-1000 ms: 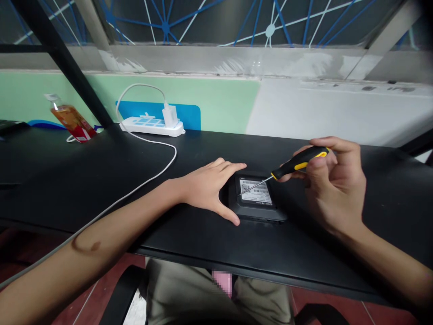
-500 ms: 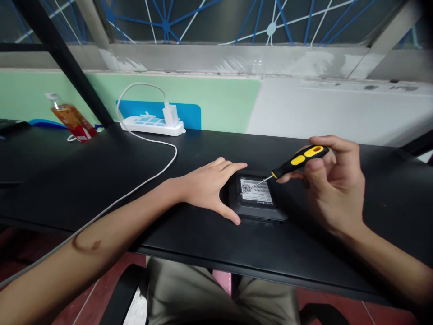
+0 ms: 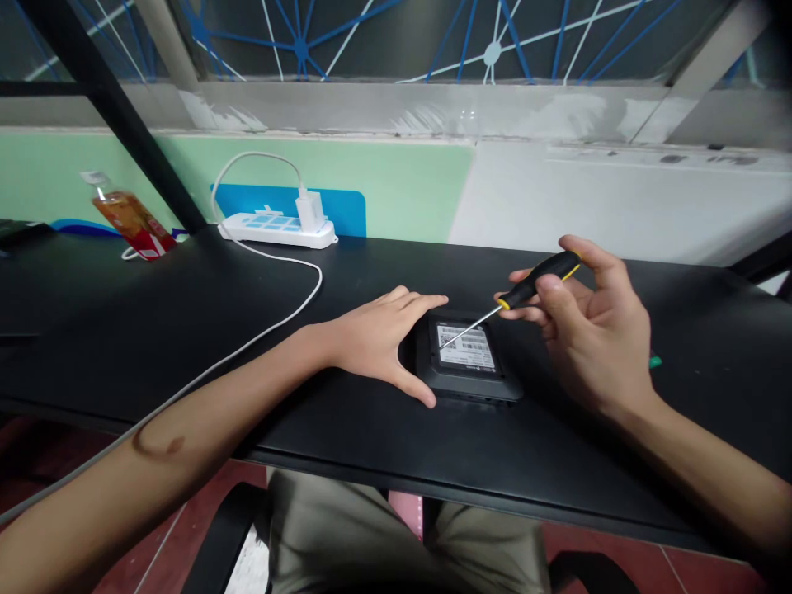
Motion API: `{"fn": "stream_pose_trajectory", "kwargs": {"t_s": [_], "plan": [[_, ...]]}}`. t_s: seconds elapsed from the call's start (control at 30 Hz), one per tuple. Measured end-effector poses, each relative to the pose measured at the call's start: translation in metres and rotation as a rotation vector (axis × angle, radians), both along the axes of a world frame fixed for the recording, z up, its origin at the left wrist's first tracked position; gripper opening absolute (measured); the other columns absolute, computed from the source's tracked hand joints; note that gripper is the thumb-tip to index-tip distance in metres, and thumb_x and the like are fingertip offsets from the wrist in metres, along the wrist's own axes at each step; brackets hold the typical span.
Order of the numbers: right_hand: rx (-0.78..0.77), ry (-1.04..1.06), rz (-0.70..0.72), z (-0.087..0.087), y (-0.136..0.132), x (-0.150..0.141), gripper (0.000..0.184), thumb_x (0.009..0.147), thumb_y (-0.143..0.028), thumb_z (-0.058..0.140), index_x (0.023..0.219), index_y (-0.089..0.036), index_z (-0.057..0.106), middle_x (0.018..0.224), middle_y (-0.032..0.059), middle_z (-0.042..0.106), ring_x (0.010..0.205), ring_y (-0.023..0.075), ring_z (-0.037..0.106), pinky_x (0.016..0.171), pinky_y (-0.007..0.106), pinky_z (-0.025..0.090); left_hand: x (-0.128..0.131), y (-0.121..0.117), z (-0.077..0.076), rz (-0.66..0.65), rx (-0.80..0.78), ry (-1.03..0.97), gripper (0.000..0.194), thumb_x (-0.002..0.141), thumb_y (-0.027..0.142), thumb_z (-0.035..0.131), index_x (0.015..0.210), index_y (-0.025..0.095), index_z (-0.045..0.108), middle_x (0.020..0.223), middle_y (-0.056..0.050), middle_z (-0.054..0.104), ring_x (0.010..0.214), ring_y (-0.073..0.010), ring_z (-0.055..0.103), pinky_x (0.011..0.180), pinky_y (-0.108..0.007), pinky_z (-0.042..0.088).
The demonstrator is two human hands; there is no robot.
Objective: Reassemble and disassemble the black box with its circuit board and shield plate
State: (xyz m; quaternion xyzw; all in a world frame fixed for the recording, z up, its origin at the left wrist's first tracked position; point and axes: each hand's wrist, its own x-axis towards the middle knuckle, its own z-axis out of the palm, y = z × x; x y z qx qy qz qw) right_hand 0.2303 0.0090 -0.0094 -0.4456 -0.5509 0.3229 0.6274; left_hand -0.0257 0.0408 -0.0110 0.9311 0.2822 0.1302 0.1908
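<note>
A flat black electronic box (image 3: 458, 384) lies on the dark desk, its white printed label (image 3: 467, 348) facing up. My left hand (image 3: 377, 342) rests at the box's left side, thumb and fingers spread around that edge. Between the fingers and thumb of my right hand (image 3: 594, 330) is a screwdriver (image 3: 535, 280) with a black and yellow handle. Its thin metal shaft slants down to the left, the tip over the left edge of the label. Whether the tip touches a screw is too small to tell.
A white power strip (image 3: 278, 231) with a plugged-in charger (image 3: 310, 211) stands against the wall. Its white cable (image 3: 272, 330) runs across the desk and past my left forearm. A drink bottle (image 3: 133, 216) is at the back left. Something small and green (image 3: 655, 361) shows behind my right hand.
The screwdriver has turned in my right hand, so its handle shows mostly black now. My right hand has shifted slightly left. My left hand stays beside the box.
</note>
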Motion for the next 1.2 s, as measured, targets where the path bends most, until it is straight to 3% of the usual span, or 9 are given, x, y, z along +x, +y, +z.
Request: {"fn": "stream_pose_trajectory", "kwargs": {"t_s": [0.13, 0.3, 0.53, 0.73, 0.9, 1.2], "plan": [[-0.057, -0.185, -0.226, -0.002, 0.023, 0.022, 0.057, 0.094, -0.046, 0.059, 0.145, -0.026, 0.043, 0.092, 0.001, 0.069, 0.068, 0.0107, 0.063, 0.066, 0.03, 0.06, 0.0, -0.001, 0.0, 0.01, -0.014, 0.011, 0.128, 0.066, 0.08, 0.08, 0.161, 0.011, 0.029, 0.158, -0.022, 0.046, 0.144, -0.0407, 0.042, 0.122, -0.053, 0.033], [-0.145, -0.606, -0.24, -0.002, 0.036, 0.044, 0.049, 0.09, -0.049, 0.063, 0.135, -0.029, 0.064, 0.073, -0.0036, 0.053, 0.062, 0.0126, 0.053, 0.066, 0.034, 0.048, -0.003, 0.001, 0.001, 0.027, -0.028, 0.018, 0.13, 0.067, 0.08, 0.078, 0.162, 0.008, 0.028, 0.159, -0.023, 0.045, 0.145, -0.0409, 0.041, 0.123, -0.052, 0.032], [-0.223, -1.088, -0.156, -0.017, 0.044, 0.047, 0.057, 0.086, -0.053, 0.06, 0.134, -0.022, 0.067, 0.07, 0.0006, 0.053, 0.069, 0.0196, 0.052, 0.076, 0.039, 0.044, -0.009, 0.005, 0.005, 0.08, -0.072, 0.035, 0.133, 0.064, 0.078, 0.081, 0.164, 0.01, 0.024, 0.163, -0.021, 0.04, 0.147, -0.041, 0.038, 0.124, -0.052, 0.031], [-0.241, -1.204, -0.133, -0.023, 0.048, 0.045, 0.06, 0.089, -0.056, 0.053, 0.135, -0.02, 0.067, 0.076, 0.0055, 0.06, 0.078, 0.025, 0.056, 0.084, 0.044, 0.045, -0.01, 0.006, 0.006, 0.073, -0.082, 0.055, 0.132, 0.067, 0.077, 0.078, 0.164, 0.007, 0.022, 0.164, -0.022, 0.038, 0.147, -0.0403, 0.037, 0.124, -0.052, 0.031], [-0.265, -1.201, -0.166, -0.016, 0.046, 0.045, 0.064, 0.092, -0.062, 0.046, 0.138, -0.021, 0.066, 0.078, 0.006, 0.065, 0.08, 0.0255, 0.06, 0.081, 0.041, 0.046, -0.011, 0.007, 0.005, 0.075, -0.091, 0.057, 0.132, 0.067, 0.076, 0.078, 0.164, 0.007, 0.021, 0.163, -0.022, 0.038, 0.147, -0.0401, 0.038, 0.124, -0.053, 0.031], [-0.239, -1.167, -0.479, 0.017, 0.044, 0.068, 0.055, 0.094, -0.054, 0.042, 0.134, -0.026, 0.067, 0.098, 0.0098, 0.073, 0.084, 0.0237, 0.058, 0.081, 0.039, 0.042, -0.013, 0.007, 0.006, 0.079, -0.119, 0.053, 0.13, 0.068, 0.077, 0.078, 0.165, 0.013, 0.021, 0.164, -0.021, 0.037, 0.148, -0.042, 0.038, 0.122, -0.056, 0.034]]}}
